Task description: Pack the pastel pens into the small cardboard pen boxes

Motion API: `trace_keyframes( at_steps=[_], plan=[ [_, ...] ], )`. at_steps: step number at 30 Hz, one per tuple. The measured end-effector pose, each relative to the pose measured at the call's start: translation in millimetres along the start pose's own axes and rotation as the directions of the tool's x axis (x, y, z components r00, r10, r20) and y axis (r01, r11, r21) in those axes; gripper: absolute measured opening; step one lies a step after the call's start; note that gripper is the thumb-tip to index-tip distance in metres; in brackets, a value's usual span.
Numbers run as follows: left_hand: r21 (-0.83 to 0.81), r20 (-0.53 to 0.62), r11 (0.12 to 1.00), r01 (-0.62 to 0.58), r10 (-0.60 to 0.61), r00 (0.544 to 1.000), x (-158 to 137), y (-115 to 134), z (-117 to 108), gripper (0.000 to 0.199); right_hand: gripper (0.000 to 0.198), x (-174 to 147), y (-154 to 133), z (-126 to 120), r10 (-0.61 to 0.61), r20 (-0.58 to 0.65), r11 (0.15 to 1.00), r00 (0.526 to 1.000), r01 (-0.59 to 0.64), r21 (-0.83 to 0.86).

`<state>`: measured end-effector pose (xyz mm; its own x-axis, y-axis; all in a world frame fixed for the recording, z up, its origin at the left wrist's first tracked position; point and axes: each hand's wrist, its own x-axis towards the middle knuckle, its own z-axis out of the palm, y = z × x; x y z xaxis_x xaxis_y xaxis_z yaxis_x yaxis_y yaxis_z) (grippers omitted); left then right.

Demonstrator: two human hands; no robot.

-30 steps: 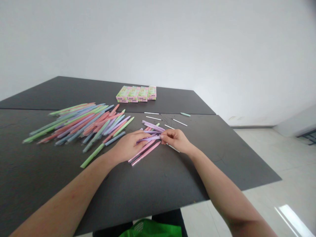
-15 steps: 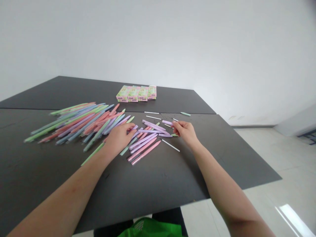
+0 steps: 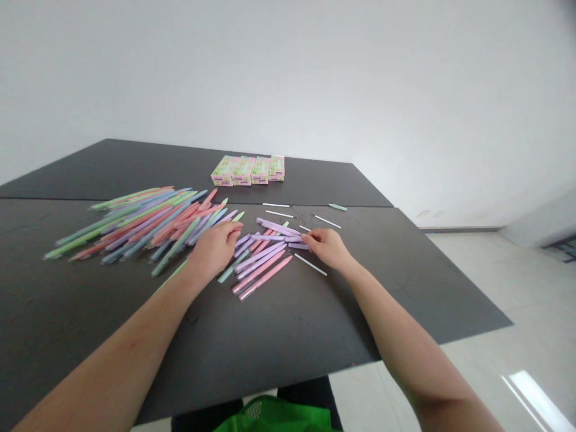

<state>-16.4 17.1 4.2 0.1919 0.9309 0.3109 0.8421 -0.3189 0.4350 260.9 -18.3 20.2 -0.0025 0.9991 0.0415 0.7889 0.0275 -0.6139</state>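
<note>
My left hand (image 3: 215, 247) is by the right side of a large heap of pastel pens (image 3: 148, 225). Its thumb and fingers are drawn together; whatever they may hold is hidden. My right hand (image 3: 330, 247) pinches at the end of a purple pen part (image 3: 293, 239). Between the hands lies a loose pile of purple pen parts (image 3: 258, 261), with two pink pens (image 3: 266, 278) along its near side. A white refill (image 3: 310, 264) lies just below my right fingers, and another white refill (image 3: 327, 221) lies beyond that hand.
Several small pink-and-green boxes (image 3: 247, 170) stand in a row on the far black table (image 3: 157, 165). More thin white refills (image 3: 279, 213) lie past the pile. A short green pen part (image 3: 337, 207) rests near the seam between the tables. A white wall (image 3: 288, 78) rises behind.
My right hand has moved left and slightly nearer, bringing its purple part to the pile and uncovering a refill. My left hand has drawn back slightly left; the purple part at its fingertips no longer shows there.
</note>
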Motion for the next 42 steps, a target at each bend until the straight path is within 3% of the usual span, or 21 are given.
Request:
trace_keyframes(
  at_steps=[6,12,18,20,25,32,42],
  plan=[
    [0.162,0.004,0.986,0.034,-0.035,0.999,3.7,-6.0,-20.0,0.041,0.033,1.9,3.3,1.6,-0.025,-0.007,0.999,1.000,0.025,-0.021],
    [0.343,0.214,0.937,0.067,-0.147,0.966,2.8,-9.9,-38.1,0.034,0.032,3.3,7.3,2.1,-0.035,-0.035,0.999,0.999,0.034,-0.020],
    [0.433,0.314,0.900,0.052,-0.205,0.927,-0.5,-6.0,-40.8,0.027,0.031,3.4,8.8,1.0,-0.027,-0.073,1.000,0.997,0.027,0.002],
    [0.436,0.300,0.899,0.038,-0.185,0.936,-1.6,-3.8,-38.0,0.029,0.027,3.1,8.8,1.8,-0.032,-0.075,0.999,0.997,0.032,-0.004],
    [0.364,0.129,0.931,-0.015,-0.034,0.991,-5.6,8.8,-27.9,0.037,0.017,0.2,6.7,0.0,-0.081,-0.039,0.997,0.996,0.081,-0.010],
    [0.315,0.266,0.943,-0.109,0.023,0.964,-8.9,14.0,-14.3,0.035,0.013,-5.2,3.3,-3.7,-0.128,0.162,0.988,0.978,0.140,-0.067],
    [0.298,0.270,0.950,-0.096,0.013,0.963,-9.0,14.5,-10.3,0.033,0.012,-6.5,1.5,3.6,-0.149,0.186,0.974,0.971,0.176,-0.140]
  ],
)
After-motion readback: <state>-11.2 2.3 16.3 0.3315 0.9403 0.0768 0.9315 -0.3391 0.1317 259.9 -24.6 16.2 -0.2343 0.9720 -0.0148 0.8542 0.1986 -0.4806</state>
